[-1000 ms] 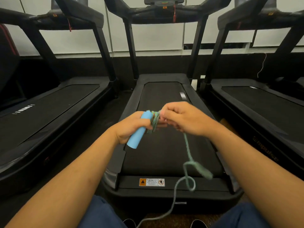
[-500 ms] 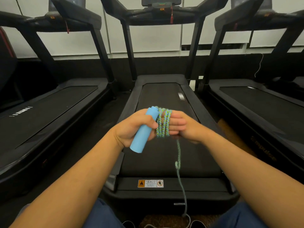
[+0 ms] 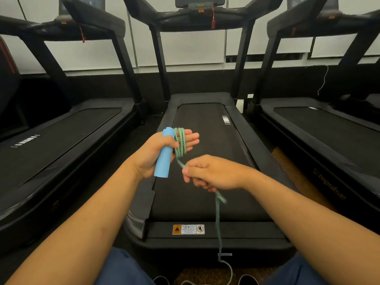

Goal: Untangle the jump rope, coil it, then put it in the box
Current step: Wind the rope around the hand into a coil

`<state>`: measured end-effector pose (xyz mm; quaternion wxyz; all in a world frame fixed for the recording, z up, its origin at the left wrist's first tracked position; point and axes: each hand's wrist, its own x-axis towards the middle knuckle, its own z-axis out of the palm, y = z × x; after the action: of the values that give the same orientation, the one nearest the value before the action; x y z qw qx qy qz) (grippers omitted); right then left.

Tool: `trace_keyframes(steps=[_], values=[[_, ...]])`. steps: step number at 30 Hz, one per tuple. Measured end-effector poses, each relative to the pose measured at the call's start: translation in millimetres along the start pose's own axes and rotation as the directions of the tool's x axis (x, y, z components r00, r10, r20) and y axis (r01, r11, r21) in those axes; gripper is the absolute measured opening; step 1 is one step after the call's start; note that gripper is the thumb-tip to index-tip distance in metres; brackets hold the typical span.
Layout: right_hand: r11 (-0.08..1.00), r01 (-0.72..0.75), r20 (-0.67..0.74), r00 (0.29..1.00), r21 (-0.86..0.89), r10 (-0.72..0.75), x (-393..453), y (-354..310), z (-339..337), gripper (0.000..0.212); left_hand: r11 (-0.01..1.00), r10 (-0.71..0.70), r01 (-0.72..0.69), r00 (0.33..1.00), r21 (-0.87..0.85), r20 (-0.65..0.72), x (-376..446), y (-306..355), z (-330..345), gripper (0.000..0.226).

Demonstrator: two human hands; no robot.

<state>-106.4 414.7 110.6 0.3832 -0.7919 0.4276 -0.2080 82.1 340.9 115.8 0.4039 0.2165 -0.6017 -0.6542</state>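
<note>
Over the middle treadmill (image 3: 205, 161), left hand (image 3: 156, 153) clamps the blue handle (image 3: 164, 153), long axis near upright and tilted, green rope (image 3: 180, 142) looped round its fingers, right hand (image 3: 211, 173) pinching the strand that trails floorward.
</note>
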Motion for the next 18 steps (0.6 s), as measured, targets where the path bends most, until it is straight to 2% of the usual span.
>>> trace_keyframes(steps=[2, 4, 6, 11, 15, 18], values=[[0.999, 0.038, -0.051, 0.998, 0.009, -0.038, -5, -8, -9, 0.028, 0.996, -0.045, 0.045, 0.999, 0.080, 0.007, -2, -2, 1, 0.058], [0.997, 0.068, -0.125, 0.990, 0.020, -0.065, -10, -14, -19, 0.026, 0.977, -0.102, 0.096, 0.994, 0.192, 0.025, -4, -2, 7, 0.044], [0.995, 0.087, -0.204, 0.976, 0.038, -0.078, -13, -15, -30, 0.025, 0.964, -0.147, 0.133, 0.988, 0.228, 0.041, -6, -4, 12, 0.034], [0.992, 0.115, -0.372, 0.924, 0.051, -0.088, -14, -1, -51, 0.029, 0.942, -0.258, 0.191, 0.938, 0.277, 0.231, -7, -7, 25, 0.056], [0.977, 0.155, -0.422, 0.903, 0.149, -0.078, -10, 16, -57, 0.029, 0.968, -0.236, 0.184, 0.900, 0.173, 0.366, -12, -2, 37, 0.053], [0.955, 0.200, -0.432, 0.898, 0.218, -0.089, -5, 24, -52, 0.034, 0.980, -0.201, 0.192, 0.920, 0.062, 0.336, -16, 4, 44, 0.041]])
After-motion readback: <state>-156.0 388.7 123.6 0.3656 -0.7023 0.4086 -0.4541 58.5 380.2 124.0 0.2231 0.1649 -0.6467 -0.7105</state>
